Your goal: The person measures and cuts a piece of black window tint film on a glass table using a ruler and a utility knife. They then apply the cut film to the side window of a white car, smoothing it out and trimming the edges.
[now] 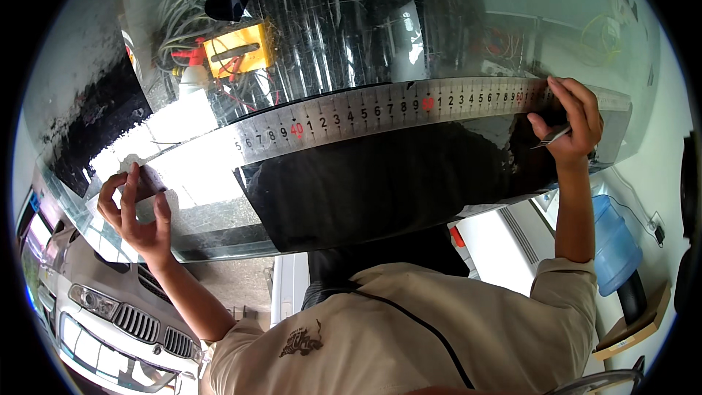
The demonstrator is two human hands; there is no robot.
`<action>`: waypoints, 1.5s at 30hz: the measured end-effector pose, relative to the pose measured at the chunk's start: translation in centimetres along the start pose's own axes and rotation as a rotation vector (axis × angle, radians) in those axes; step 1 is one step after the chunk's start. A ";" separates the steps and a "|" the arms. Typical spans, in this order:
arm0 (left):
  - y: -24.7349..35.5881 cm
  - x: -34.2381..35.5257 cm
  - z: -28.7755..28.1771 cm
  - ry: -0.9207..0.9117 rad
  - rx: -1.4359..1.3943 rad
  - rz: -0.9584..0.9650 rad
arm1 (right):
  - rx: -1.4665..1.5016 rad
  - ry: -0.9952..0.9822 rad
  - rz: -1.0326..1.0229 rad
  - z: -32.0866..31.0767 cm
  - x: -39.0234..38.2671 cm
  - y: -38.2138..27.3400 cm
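Note:
A long steel ruler (351,113) lies across the glass tabletop (453,51), along the far edge of a dark film-like sheet (380,183). Glare washes out its left part. My left hand (139,216) is at the glass's left side, fingers spread and fingertips down near the ruler's left end; whether they touch the ruler I cannot tell. At the ruler's right end, my right hand (576,121) has its fingertips on the metal. Tucked in its grip is a thin, metallic, blade-like tool (553,136), mostly hidden by the fingers.
Beyond the ruler, a yellow box-like object (238,51) and coiled cables (179,11) show through or on the glass. Dark smeared film (102,121) covers the far left. A silver car (121,307) stands at lower left; a blue water bottle (614,245) and cardboard box (636,325) are at right.

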State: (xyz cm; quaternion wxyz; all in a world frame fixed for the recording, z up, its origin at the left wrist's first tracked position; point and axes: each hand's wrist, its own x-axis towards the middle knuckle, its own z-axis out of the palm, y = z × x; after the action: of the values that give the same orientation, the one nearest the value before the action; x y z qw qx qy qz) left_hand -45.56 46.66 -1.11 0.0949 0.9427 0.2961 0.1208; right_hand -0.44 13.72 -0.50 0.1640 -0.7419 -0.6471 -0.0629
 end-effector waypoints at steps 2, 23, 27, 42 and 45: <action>0.1 0.1 0.0 0.006 0.004 0.008 | 0.003 0.004 -0.001 0.0 0.0 0.0; -0.1 0.0 0.2 0.044 0.043 -0.003 | 0.041 0.003 0.047 0.1 -0.3 0.0; -0.1 -0.1 0.4 0.052 0.011 -0.024 | 0.048 -0.006 0.064 0.2 -0.4 0.1; 0.3 0.1 0.4 0.067 0.027 -0.069 | 0.063 -0.044 0.115 0.1 -1.0 0.3; 0.4 0.1 0.5 0.076 0.035 -0.080 | 0.082 -0.058 0.110 0.1 -1.6 0.8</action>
State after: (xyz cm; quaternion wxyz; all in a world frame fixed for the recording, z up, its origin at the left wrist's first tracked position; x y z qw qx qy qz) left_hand -45.19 46.36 -1.44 0.0721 0.9263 0.3391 0.1475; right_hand 0.13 12.20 -1.21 0.1787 -0.7704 -0.6120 -0.0054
